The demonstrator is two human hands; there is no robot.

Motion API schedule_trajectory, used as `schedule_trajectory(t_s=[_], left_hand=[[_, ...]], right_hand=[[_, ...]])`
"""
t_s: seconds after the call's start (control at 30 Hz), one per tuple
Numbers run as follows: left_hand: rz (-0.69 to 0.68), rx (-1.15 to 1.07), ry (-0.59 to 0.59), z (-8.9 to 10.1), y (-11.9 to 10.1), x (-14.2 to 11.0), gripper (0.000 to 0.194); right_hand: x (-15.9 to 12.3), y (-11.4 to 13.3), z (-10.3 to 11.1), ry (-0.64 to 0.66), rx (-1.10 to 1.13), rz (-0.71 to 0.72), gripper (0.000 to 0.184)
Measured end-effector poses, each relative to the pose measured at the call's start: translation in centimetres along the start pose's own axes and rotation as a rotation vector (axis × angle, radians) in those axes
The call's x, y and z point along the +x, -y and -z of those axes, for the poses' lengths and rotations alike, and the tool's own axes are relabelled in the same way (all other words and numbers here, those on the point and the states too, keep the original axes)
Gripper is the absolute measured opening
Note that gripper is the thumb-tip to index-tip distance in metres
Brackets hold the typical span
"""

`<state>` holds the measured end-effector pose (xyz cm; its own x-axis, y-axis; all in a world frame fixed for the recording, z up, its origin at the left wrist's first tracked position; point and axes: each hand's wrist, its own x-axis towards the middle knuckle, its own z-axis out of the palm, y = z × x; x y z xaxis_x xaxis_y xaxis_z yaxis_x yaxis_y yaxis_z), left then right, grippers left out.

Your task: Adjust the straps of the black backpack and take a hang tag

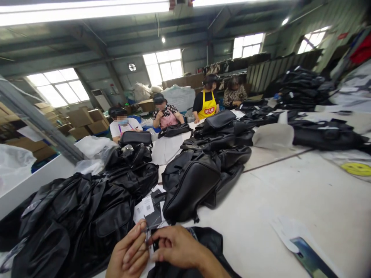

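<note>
a small dark tag [153, 236] sits pinched between the two hands at the bottom edge of the view, right over a black bag [203, 247] lying in front of the person. the left hand [130, 253] has its fingers curled together with the tips closed on the near side of the tag; the right hand [178, 247] is clamped on it from the other side, thumb and forefinger pressed tight. what hangs from the tag, a thread or cord, is too small to tell.

the tag looks light and thin, likely stiff card that would bend or crease if squeezed hard, so its edges are the place to grip it. the bag under it looks soft, floppy and a bit slick, best taken by a seam or strap.

just beyond the tag lie loose paper tags [146, 210] with printed codes. past those stands a plump backpack [188, 185], and left of the tag a heap of black bags [84, 216] slumps. all rest on a pale table [290, 200]. far beyond the tag, across the table, other workers [166, 114] sit with more bags
</note>
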<state>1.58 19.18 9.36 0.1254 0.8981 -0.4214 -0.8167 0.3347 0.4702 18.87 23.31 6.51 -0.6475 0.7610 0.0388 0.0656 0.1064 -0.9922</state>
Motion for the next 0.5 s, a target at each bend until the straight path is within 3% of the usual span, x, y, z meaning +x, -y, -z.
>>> schedule_trajectory(t_s=[0.1,0.27,0.37,0.5], left_hand=[[0.001,-0.027,0.004,-1.0,1.2,0.5,0.023],[-0.058,0.233,-0.066,-1.2,3.1,1.7,0.027],[-0.072,0.483,-0.102,-0.8,4.5,2.4,0.035],[-0.085,0.579,-0.015,-1.1,6.2,2.8,0.033]], right_hand=[[-0.7,-0.1,1.0,-0.148,0.067,0.064,0.008],[-1.9,-0.3,3.2,-0.383,0.126,-0.017,0.013],[-3.1,-0.1,4.7,-0.407,0.116,-0.061,0.014],[-4.6,0.7,5.5,-0.378,-0.056,-0.085,0.014]])
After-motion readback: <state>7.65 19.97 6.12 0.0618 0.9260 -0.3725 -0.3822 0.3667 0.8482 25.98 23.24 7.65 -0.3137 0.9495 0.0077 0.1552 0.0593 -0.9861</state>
